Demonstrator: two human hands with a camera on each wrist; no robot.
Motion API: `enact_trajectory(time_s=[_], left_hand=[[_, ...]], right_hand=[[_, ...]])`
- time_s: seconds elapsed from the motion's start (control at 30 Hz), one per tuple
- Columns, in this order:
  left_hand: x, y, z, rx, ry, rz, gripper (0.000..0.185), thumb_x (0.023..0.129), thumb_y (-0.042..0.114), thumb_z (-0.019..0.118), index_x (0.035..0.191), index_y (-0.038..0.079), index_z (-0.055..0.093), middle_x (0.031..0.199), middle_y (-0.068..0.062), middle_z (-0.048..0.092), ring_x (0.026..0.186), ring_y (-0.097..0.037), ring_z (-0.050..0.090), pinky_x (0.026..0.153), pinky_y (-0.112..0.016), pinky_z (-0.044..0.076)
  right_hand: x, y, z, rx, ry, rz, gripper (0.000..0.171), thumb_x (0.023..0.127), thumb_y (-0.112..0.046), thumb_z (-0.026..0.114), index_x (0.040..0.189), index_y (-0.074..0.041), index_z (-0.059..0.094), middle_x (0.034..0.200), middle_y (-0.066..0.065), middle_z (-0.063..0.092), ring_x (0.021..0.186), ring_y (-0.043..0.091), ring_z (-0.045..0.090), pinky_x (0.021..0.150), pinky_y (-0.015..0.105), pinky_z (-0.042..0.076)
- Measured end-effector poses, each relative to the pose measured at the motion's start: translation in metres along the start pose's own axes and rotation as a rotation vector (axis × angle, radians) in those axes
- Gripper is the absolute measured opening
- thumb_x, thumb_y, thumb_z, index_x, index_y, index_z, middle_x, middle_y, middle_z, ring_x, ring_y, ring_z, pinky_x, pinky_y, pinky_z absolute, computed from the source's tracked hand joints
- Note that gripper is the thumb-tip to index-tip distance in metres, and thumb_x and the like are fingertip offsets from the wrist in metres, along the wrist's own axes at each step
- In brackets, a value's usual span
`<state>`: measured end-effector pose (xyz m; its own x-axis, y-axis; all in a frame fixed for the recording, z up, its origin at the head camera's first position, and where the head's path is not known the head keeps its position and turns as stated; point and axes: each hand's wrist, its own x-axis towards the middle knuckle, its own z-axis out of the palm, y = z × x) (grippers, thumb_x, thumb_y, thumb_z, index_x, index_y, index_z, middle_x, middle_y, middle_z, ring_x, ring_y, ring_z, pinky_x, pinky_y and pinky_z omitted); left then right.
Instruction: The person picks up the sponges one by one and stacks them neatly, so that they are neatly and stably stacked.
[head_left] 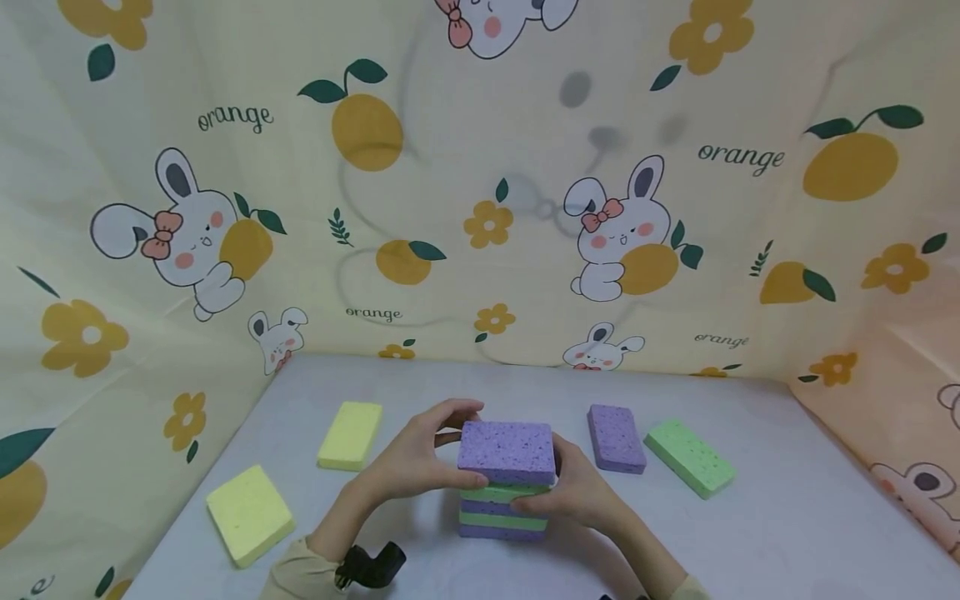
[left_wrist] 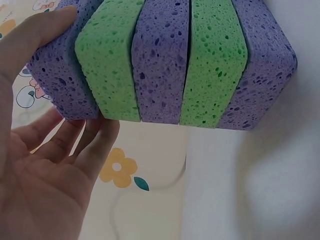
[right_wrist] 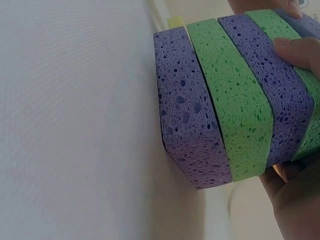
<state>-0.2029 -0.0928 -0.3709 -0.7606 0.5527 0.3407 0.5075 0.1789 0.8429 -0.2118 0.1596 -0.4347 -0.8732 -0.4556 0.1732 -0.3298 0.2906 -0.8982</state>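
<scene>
The left hand [head_left: 422,454] is curled about the uppermost purple sponge [head_left: 506,450], thumb in front, fingers behind; the five-layer sponge stack [head_left: 501,493], set on the white table [head_left: 787,517], is gripped lower down by the similarly curled right hand [head_left: 576,492], presumably so that edges are aligned.

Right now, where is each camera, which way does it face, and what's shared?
Head: on the head, facing forward and down at the sponge stack; left grip, right grip, forearms, sleeves show.
Left wrist: on that wrist, facing the stack's left side; left grip shows.
Right wrist: on that wrist, facing its right side; right grip and left thumb show.
Both wrist views share the stack and table.
</scene>
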Motion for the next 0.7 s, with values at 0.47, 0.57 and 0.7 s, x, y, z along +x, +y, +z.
enact_trajectory(time_s=[0.47, 0.57, 0.7], left_hand=[[-0.001, -0.003, 0.0, 0.011, -0.057, -0.035, 0.079, 0.065, 0.017, 0.08, 0.131, 0.01, 0.037, 0.116, -0.011, 0.05, 0.107, -0.025, 0.049, 0.093, -0.037, 0.039], [0.001, -0.012, 0.001, 0.056, -0.054, -0.022, 0.08, 0.065, 0.022, 0.081, 0.131, 0.012, 0.037, 0.115, -0.008, 0.051, 0.106, -0.022, 0.05, 0.093, -0.036, 0.04], [0.003, -0.029, 0.001, 0.125, -0.043, -0.02, 0.084, 0.062, 0.035, 0.081, 0.131, 0.018, 0.037, 0.114, 0.0, 0.052, 0.103, -0.015, 0.051, 0.09, -0.03, 0.043]], right_hand=[[0.001, 0.002, 0.001, -0.01, -0.01, -0.089, 0.081, 0.059, -0.022, 0.084, 0.127, -0.024, 0.039, 0.117, -0.003, 0.052, 0.104, 0.018, 0.051, 0.089, 0.033, 0.043], [0.002, 0.003, 0.0, -0.01, -0.014, -0.099, 0.085, 0.059, -0.022, 0.084, 0.13, -0.022, 0.037, 0.118, -0.002, 0.052, 0.104, 0.018, 0.051, 0.089, 0.034, 0.043], [0.002, 0.003, 0.0, 0.014, -0.024, -0.116, 0.092, 0.06, -0.019, 0.084, 0.135, -0.023, 0.031, 0.12, 0.0, 0.05, 0.105, 0.02, 0.051, 0.088, 0.035, 0.043]])
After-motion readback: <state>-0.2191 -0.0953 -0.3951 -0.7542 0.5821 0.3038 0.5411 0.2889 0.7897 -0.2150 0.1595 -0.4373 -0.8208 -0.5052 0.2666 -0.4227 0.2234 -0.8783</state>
